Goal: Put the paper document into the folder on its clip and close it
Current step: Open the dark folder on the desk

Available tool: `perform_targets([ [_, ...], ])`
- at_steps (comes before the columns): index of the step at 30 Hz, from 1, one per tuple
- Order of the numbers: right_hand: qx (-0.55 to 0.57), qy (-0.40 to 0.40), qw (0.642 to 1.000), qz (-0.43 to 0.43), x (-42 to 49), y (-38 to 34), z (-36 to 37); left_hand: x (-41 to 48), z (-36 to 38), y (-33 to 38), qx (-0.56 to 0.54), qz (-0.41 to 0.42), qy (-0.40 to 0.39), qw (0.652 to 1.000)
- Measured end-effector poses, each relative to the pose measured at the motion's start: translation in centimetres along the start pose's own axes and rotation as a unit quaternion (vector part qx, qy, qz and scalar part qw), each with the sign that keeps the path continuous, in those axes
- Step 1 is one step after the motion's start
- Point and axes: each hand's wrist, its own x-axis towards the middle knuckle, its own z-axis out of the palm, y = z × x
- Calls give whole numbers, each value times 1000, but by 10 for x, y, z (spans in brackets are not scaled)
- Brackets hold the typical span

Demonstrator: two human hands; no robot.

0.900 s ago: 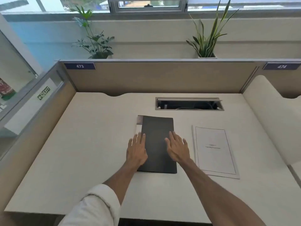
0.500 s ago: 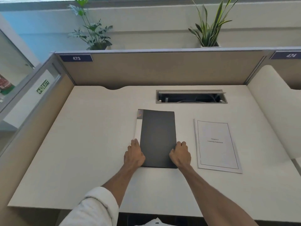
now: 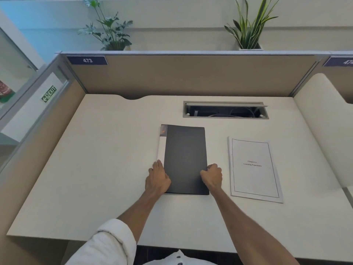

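Note:
A dark grey folder (image 3: 185,155) with a white spine strip lies closed on the pale desk (image 3: 105,159), in the middle. The paper document (image 3: 254,169), a white stapled stack with a printed title page, lies flat to its right, apart from it. My left hand (image 3: 157,178) rests on the folder's left edge near the bottom corner, holding it down. My right hand (image 3: 212,175) has its fingers curled around the folder's right edge, low on the cover. The clip inside is hidden.
A rectangular cable hatch (image 3: 225,109) stands open in the desk behind the folder. Brown partition walls (image 3: 191,73) close off the back and left. A curved white divider (image 3: 321,131) bounds the right. Two potted plants (image 3: 112,35) stand beyond the partition.
Both hands slid down from lying flat on the cover to the folder's lower side edges. The right fingers have curled onto the right edge. The view tilted downward.

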Motion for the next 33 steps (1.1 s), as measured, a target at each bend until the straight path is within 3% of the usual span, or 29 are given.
perform_targets([
  [9, 61, 8, 998, 20, 7, 1, -2, -4, 2, 2, -17, -11, -10, 1000],
  [21, 214, -55, 972, 79, 3, 0, -13, -4, -2, 2, -16, 2, -29, 999],
  [28, 192, 18, 981, -37, 1, -6, -22, 2, -22, 15, -71, 6, 6, 997],
  [31, 223, 65, 965, -125, -8, -19, -21, 10, -43, 32, -141, 58, 40, 987],
  [33, 258, 48, 949, -174, -17, -31, -19, 16, -60, 46, -192, 79, 64, 976],
])
